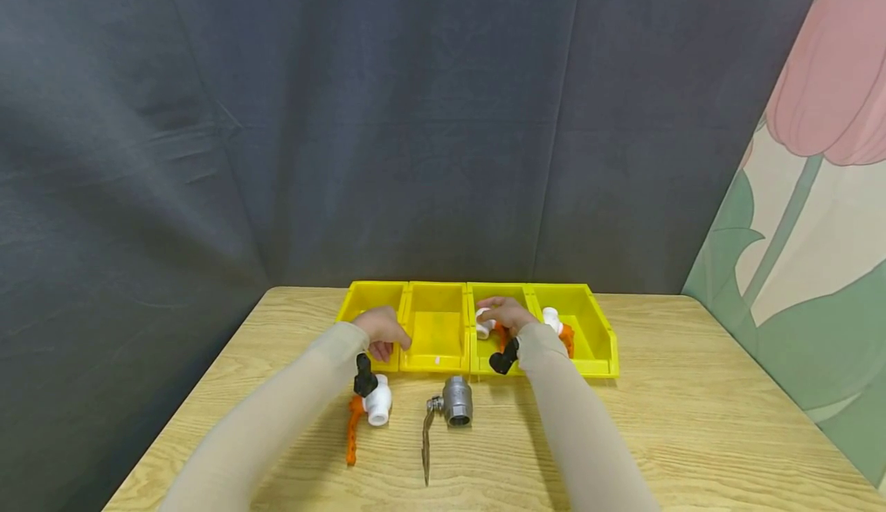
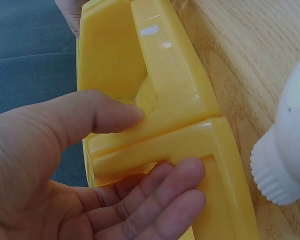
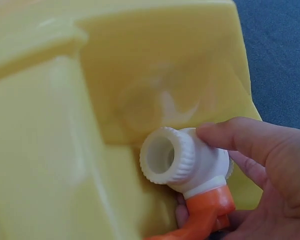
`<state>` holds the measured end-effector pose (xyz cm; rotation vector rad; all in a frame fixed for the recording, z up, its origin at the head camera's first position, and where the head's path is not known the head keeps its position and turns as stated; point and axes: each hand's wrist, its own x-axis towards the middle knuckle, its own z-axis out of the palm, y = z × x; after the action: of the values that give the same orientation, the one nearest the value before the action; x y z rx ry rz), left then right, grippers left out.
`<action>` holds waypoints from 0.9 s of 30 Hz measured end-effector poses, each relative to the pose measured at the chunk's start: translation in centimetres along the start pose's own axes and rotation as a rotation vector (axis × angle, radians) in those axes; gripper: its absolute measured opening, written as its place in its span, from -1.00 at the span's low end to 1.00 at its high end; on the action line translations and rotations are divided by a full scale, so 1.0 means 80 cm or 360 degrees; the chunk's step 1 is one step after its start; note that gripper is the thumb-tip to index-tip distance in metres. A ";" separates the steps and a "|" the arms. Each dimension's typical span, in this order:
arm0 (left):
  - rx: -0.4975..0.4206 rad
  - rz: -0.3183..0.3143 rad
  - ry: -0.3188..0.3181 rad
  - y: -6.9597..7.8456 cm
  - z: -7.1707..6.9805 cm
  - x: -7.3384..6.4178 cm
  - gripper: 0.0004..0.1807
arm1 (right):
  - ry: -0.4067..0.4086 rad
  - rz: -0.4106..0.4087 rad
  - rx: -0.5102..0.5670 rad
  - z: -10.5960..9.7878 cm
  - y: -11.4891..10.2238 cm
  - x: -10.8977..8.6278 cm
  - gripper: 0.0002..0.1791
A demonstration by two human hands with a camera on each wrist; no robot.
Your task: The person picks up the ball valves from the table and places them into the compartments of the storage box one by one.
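My right hand (image 1: 508, 314) grips a white plastic ball valve (image 3: 190, 157) with an orange handle (image 3: 210, 207), inside the third yellow bin (image 1: 487, 362) from the left. In the right wrist view the thumb lies on the valve's white body; other fingers are partly hidden behind it. My left hand (image 1: 382, 329) is at the adjoining walls of the two leftmost bins. The left wrist view shows its thumb over the second bin (image 2: 182, 75) and its loosely bent fingers over the first bin (image 2: 235, 200). Whether they press the walls is unclear.
On the wooden table (image 1: 512, 458), in front of the bins, lie another white valve (image 1: 378, 402) with an orange handle and a metal ball valve (image 1: 457, 402) with a long lever. The rightmost bin (image 1: 588, 335) holds another white-and-orange valve (image 1: 551, 318). A dark curtain (image 1: 415, 128) hangs behind.
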<state>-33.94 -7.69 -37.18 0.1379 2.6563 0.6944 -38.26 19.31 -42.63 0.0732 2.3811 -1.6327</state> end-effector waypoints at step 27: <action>-0.0051 -0.0039 -0.0005 -0.002 0.001 0.005 -0.73 | -0.0001 -0.0017 -0.0067 0.005 -0.006 -0.005 -0.55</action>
<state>-34.32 -7.75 -37.46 0.0970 2.6379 0.7280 -37.89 18.82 -42.25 0.0519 2.4185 -1.5860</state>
